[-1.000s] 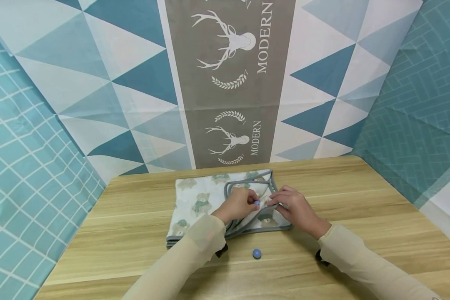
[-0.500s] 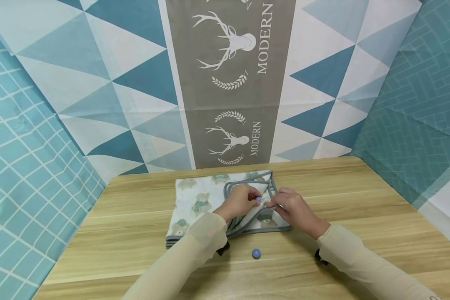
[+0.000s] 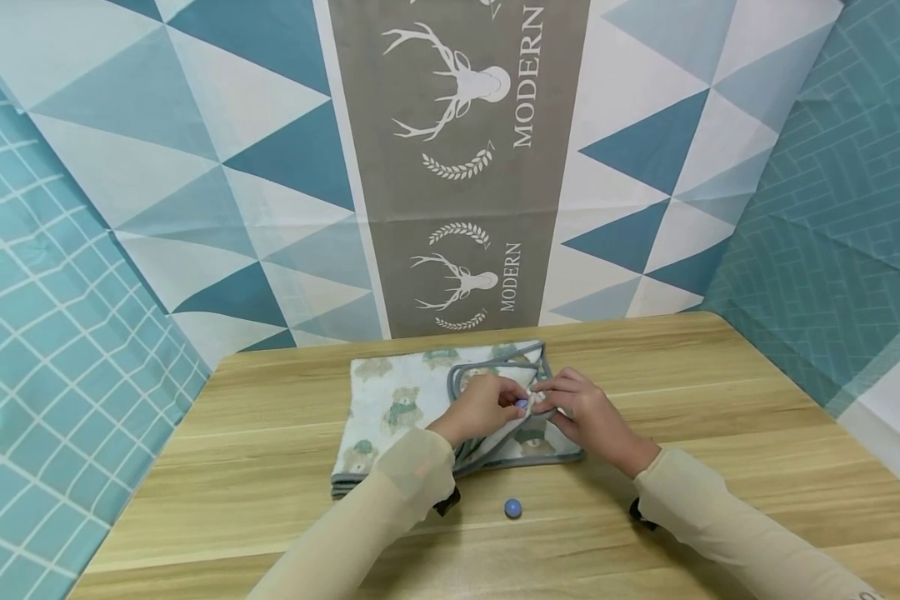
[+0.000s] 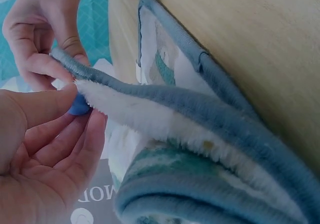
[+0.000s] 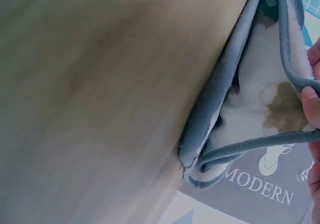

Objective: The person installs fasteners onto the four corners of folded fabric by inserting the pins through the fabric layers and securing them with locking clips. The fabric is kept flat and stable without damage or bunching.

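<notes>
A folded white blanket (image 3: 401,408) printed with bears and edged in grey-blue lies on the wooden table, one corner raised. My left hand (image 3: 482,406) pinches a small round blue piece (image 4: 79,105) between thumb and fingers, against the fuzzy side of that corner. From the other side, my right hand (image 3: 588,421) grips the corner by its grey-blue edging (image 4: 90,73). In the right wrist view only a few of its fingertips (image 5: 311,104) show at the right edge. A second round blue piece (image 3: 513,508) sits on the table in front of the blanket.
The wooden table (image 3: 255,467) runs up to a patterned backdrop (image 3: 465,275) behind the blanket. Tiled-print sheets flank it, one at the left (image 3: 52,333) and one at the right (image 3: 832,208).
My left hand has shifted slightly right with the blue piece, bringing it up to the blanket corner. My right fingers have bunched the corner's cloth around it. The loose blue piece stays put.
</notes>
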Demonstrator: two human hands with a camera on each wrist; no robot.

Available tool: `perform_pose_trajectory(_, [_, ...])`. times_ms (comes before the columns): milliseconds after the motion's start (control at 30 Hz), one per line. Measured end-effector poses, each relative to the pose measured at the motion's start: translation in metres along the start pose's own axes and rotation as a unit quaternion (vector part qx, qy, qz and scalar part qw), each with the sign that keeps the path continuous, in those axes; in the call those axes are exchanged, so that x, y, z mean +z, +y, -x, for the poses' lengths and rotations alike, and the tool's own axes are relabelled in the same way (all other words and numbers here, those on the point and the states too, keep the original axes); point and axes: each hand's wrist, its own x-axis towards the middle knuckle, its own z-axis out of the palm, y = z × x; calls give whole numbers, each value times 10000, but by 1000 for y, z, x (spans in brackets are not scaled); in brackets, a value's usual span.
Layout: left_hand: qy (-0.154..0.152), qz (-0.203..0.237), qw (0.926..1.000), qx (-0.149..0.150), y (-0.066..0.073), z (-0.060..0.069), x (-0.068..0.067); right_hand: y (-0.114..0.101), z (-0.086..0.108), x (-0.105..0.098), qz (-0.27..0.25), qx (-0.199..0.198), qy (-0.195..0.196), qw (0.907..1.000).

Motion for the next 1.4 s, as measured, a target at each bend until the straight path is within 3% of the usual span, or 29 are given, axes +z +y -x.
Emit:
perform_pose_trajectory(333, [-45, 108, 9999, -66, 0, 0, 3, 0, 1, 2, 48, 8, 181, 9998])
perform_pose_trajectory(667, [-89, 169, 9998, -64, -3, 0, 5, 1, 2, 1, -119, 152, 1, 9998])
perform_pose_trajectory(1000, [283, 58, 9996, -58, -5, -1, -4, 1, 2, -2, -47, 256, -77, 9996])
perform_pose_trajectory(1267, [293, 258, 9992, -64, -7, -2, -5, 5, 2, -1, 4, 233, -50, 9997])
perform_pose_trajectory(1400, [254, 202, 9994, -91, -8, -2, -6, 9, 3, -5, -72, 130, -300, 9994])
